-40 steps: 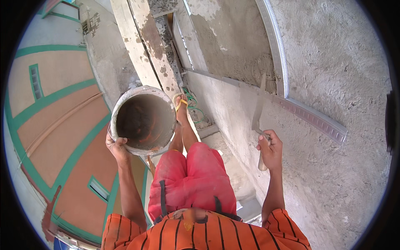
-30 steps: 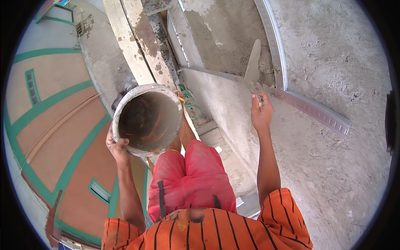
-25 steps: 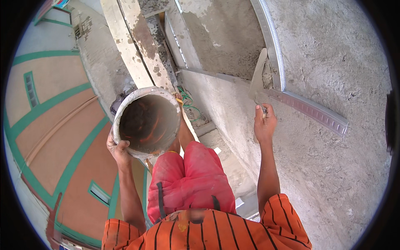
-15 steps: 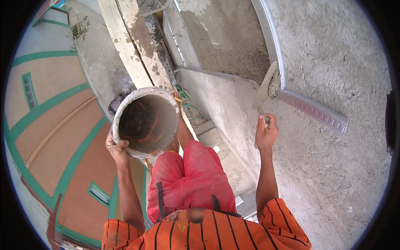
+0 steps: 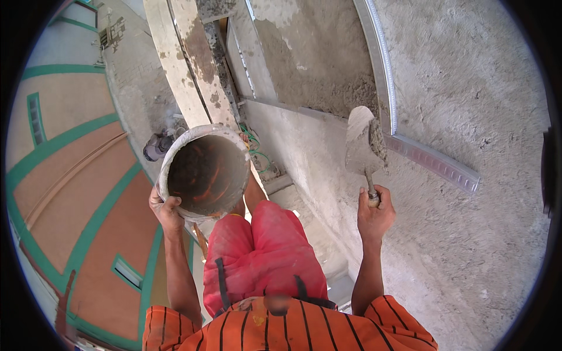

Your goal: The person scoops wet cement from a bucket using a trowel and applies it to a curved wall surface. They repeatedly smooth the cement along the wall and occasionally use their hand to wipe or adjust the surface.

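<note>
"Where is the bucket (image 5: 235, 165)?"

"Left of the frame's centre, tilted so its mouth faces the camera. Dark, wet mortar (image 5: 196, 172) lies inside."

"And the left hand (image 5: 165, 212)?"

"It clamps the bucket's lower-left side, thumb by the rim; the other fingers are mostly hidden behind."

"What about the right one?"

"The right hand (image 5: 376, 217), right of centre, is curled around the handle of the trowel (image 5: 357, 146), thumb along it. The blade points to the top of the frame, with a grey clump (image 5: 377, 142) along its right edge."

"Anything near the blade?"

"A metal strip (image 5: 436, 160) runs from just beside it toward the right, in front of the rough wall (image 5: 462, 245). Two stained planks (image 5: 196, 47) slant through the upper left."
</note>
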`<state>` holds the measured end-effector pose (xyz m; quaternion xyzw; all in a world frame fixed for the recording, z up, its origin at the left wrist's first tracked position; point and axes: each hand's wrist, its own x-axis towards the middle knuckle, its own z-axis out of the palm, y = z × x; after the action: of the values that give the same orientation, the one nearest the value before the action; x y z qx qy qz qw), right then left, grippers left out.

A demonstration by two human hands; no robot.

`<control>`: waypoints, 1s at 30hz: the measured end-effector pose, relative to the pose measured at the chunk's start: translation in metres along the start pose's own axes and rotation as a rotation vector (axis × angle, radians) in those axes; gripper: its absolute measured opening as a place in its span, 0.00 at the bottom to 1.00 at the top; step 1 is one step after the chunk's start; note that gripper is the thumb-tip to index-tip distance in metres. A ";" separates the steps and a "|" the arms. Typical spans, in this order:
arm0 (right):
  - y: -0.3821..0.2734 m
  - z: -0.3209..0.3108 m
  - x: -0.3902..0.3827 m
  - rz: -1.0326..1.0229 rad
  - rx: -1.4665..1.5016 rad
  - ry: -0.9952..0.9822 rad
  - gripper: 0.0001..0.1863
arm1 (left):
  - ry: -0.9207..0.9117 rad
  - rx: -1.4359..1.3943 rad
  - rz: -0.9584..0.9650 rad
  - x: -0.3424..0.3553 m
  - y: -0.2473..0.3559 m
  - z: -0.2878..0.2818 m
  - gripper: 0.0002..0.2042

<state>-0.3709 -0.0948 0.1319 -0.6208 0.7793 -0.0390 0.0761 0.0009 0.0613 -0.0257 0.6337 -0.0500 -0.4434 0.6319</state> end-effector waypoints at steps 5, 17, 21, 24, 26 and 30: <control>-0.068 -0.008 -0.001 -0.388 0.424 -0.427 0.11 | -0.013 0.093 -0.040 -0.002 -0.001 -0.001 0.29; -0.095 -0.042 0.071 -0.026 0.574 -0.304 0.14 | 0.047 -0.012 0.026 -0.005 0.002 0.010 0.24; -0.049 -0.025 0.013 -0.118 0.577 -0.473 0.13 | 0.062 -0.021 -0.022 0.003 -0.004 0.009 0.27; -0.033 0.027 0.000 -0.085 0.665 -0.881 0.11 | 0.086 0.016 -0.032 0.010 0.004 0.014 0.29; -0.048 0.054 -0.003 -0.329 0.426 -0.989 0.12 | 0.020 -0.067 0.011 0.017 0.014 0.024 0.29; -0.125 0.102 0.001 -0.782 0.099 -0.822 0.16 | -0.073 0.032 0.039 0.030 0.036 0.052 0.29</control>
<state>-0.2335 -0.1210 0.0504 -0.8228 0.3952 0.1442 0.3821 0.0041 -0.0037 -0.0001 0.6261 -0.0927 -0.4530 0.6278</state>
